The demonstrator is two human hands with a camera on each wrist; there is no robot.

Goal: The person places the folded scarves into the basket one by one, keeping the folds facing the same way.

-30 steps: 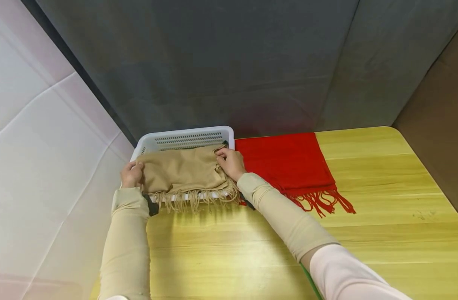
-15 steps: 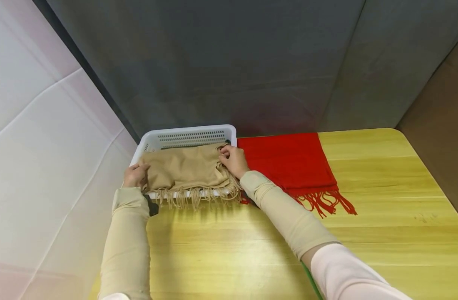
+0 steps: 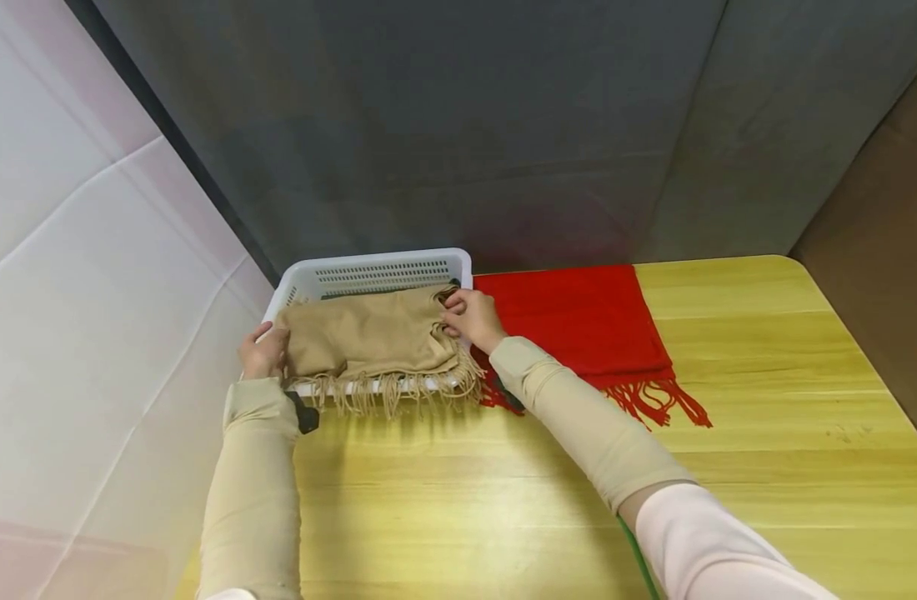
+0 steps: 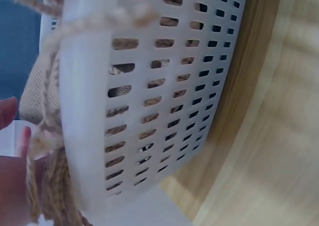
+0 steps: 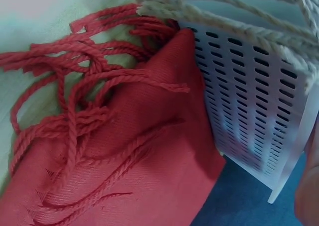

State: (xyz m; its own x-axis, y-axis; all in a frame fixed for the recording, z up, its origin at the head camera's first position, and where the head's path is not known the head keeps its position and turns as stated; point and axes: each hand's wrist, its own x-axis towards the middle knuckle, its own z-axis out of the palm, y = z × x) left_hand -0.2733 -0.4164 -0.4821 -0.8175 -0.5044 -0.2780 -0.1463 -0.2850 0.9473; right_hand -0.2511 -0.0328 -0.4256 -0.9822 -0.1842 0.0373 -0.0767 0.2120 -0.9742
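A folded beige scarf [image 3: 368, 333] with a twisted fringe lies in a white slotted plastic basket [image 3: 376, 260]. Its fringe [image 4: 60, 186] hangs over the basket's near rim. My left hand [image 3: 263, 352] is at the basket's left end, touching the scarf's left edge; in the left wrist view its fingertips stand apart. At the opposite end, my right hand [image 3: 475, 318] pinches the scarf's right edge with bent fingers. Only a small part of that hand shows in the right wrist view, beside the basket wall [image 5: 279, 141], so its fingertips are hidden there.
A folded red scarf [image 3: 578, 325] lies right of the basket on the yellow wood-grain table [image 3: 766, 375], its fringe toward me. A grey wall panel [image 3: 466, 125] stands behind the basket, and a white one [image 3: 113, 333] rises close on the left.
The left hand has loosened its fingers from the beige scarf's left edge and shifted slightly left. The right hand has moved slightly right along with its forearm. Basket and red scarf stay put.
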